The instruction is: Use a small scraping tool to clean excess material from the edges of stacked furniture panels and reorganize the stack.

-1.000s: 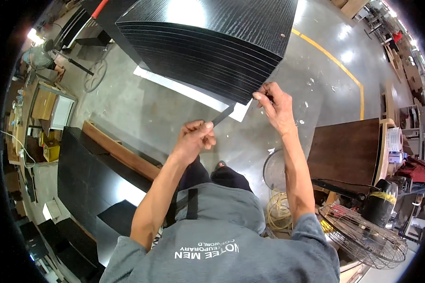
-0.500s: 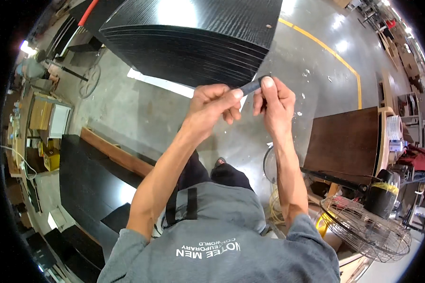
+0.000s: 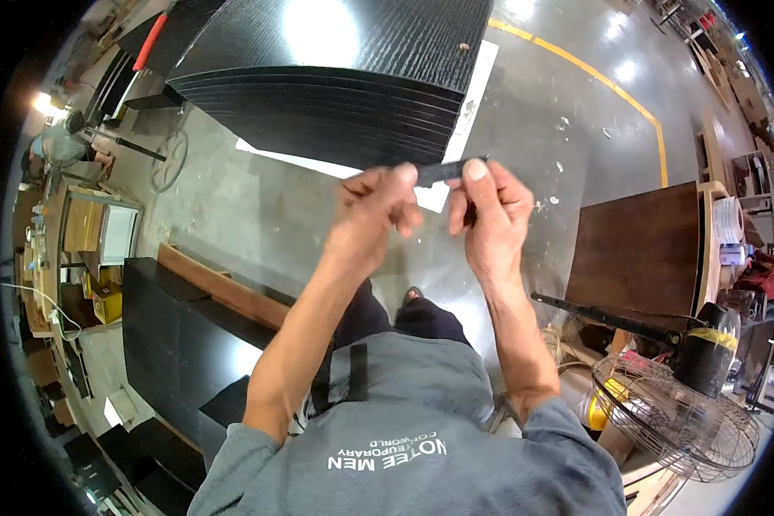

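Between my two hands a short, dark, narrow strip (image 3: 439, 173) is stretched nearly level. My left hand (image 3: 371, 206) is closed in a pinch on its left end, and slightly blurred. The other end is pinched between thumb and fingers of my right hand (image 3: 496, 205). What the strip is made of, I cannot tell. Just beyond my hands stands a stack of black wood-grain panels (image 3: 335, 103), its layered edges facing me. A white sheet (image 3: 477, 90) sticks out from under the stack.
To the left lie black panels (image 3: 168, 335) beside a brown board (image 3: 224, 284). A brown panel (image 3: 632, 249) stands at right, with a wire-caged fan (image 3: 671, 417) nearer me. A yellow line (image 3: 593, 77) marks the grey floor. Shelving (image 3: 103, 224) is at far left.
My hands, with the strip between them, have shifted a little left and nearer to me. The strip has turned from slanted to almost level. The whole view has shifted slightly.
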`<state>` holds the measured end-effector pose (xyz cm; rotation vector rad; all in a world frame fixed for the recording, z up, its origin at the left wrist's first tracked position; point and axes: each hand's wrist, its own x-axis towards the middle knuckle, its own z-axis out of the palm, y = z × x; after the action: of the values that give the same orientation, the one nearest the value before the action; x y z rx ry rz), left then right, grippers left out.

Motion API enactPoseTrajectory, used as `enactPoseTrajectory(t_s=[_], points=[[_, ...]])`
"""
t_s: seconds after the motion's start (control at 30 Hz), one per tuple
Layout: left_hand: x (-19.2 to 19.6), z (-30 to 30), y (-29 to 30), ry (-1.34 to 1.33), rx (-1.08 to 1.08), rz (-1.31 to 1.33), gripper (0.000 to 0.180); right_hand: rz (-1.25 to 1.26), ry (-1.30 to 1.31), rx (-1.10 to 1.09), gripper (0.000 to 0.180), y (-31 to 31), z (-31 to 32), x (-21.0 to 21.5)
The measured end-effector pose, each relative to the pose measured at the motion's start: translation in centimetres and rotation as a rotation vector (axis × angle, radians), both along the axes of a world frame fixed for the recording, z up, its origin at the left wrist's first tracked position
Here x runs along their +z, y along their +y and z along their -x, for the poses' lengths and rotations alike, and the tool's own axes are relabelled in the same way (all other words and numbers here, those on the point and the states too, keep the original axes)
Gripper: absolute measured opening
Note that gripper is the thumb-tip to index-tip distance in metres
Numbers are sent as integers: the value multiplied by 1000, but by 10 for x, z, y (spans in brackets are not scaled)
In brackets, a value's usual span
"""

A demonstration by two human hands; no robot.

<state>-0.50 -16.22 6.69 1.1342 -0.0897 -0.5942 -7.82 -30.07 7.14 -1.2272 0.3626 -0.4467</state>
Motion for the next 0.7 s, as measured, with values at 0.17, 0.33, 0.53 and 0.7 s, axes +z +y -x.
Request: enactPoseTrajectory(t_s=[0.17, 0.33, 0.53, 0.7], points=[[52, -14, -8, -130, -16, 176, 29, 133, -206, -62, 33, 4, -10, 65], [26, -23, -16, -183, 49, 80, 30, 187, -210, -83, 32, -4, -20, 30], [-99, -16, -10, -35, 3, -102, 30, 38, 50, -112, 39, 1, -10, -107], [-154, 3, 2, 216, -7, -264, 28, -65, 325, -94, 37, 5, 1, -170]])
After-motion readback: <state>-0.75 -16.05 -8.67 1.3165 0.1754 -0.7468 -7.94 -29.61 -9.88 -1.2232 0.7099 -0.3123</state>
